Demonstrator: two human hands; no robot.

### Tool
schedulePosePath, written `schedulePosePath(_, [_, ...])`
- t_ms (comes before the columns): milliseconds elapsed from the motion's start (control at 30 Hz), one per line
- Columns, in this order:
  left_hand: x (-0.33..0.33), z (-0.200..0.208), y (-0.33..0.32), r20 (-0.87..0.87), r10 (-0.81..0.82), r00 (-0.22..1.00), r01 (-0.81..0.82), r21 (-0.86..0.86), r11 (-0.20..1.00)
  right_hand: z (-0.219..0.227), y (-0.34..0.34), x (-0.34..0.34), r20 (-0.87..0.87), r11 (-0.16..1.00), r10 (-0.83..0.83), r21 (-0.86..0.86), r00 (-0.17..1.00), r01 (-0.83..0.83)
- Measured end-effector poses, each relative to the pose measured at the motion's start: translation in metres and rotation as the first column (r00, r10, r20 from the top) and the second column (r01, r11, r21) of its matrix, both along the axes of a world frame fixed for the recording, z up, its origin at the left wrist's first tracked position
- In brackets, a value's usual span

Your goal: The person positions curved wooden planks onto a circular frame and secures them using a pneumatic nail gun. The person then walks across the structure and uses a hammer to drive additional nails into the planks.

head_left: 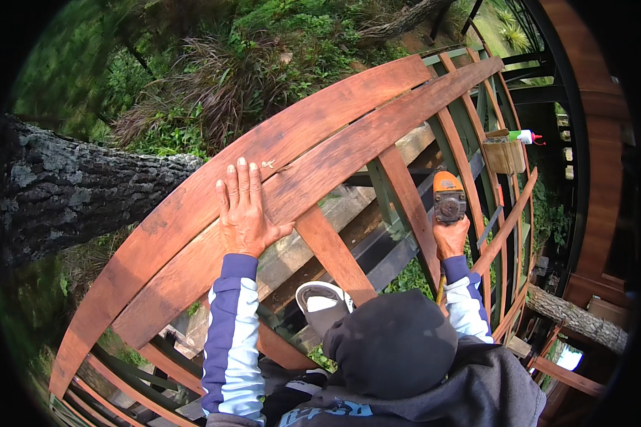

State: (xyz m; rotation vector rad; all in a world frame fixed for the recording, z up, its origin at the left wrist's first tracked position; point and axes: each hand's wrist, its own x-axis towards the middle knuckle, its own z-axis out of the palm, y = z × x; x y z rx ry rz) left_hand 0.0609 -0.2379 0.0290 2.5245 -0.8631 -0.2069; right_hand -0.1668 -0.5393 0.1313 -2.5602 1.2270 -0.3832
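Note:
My left hand (243, 213) lies flat across two long reddish wooden boards, fingers stretched and thumb out to the side. The outer board (171, 188) curves along the far side, and the inner board (356, 149) runs beside it with a narrow gap. Off to the right, my right hand (451, 240) is wrapped round an orange and dark-grey power tool (449, 196), held above the slats. Its exact kind is hard to make out from above. Under the boards, wooden crosspieces (335, 249) run toward me.
A thick tree trunk (85, 188) stands past the boards at left. At right, a small wooden box (504, 156) sits on the slats with a white bottle (523, 136) with a red tip on it. Open gaps lie between the slats (459, 156). A shoe (322, 302) shows below my hands.

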Motion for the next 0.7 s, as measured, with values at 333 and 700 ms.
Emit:
schedulePosePath(333, [0.0, -0.005, 0.001, -0.016, 0.01, 1.0, -0.011, -0.053, 0.999, 0.026, 0.036, 0.035, 0.034, 0.929, 0.012, 0.369, 0.999, -0.024])
schedulePosePath(700, [0.0, -0.006, 0.001, 0.02, 0.012, 1.0, -0.011, -0.048, 0.999, 0.04, 0.069, 0.093, 0.043, 0.808, 0.286, 0.526, 0.957, -0.265])
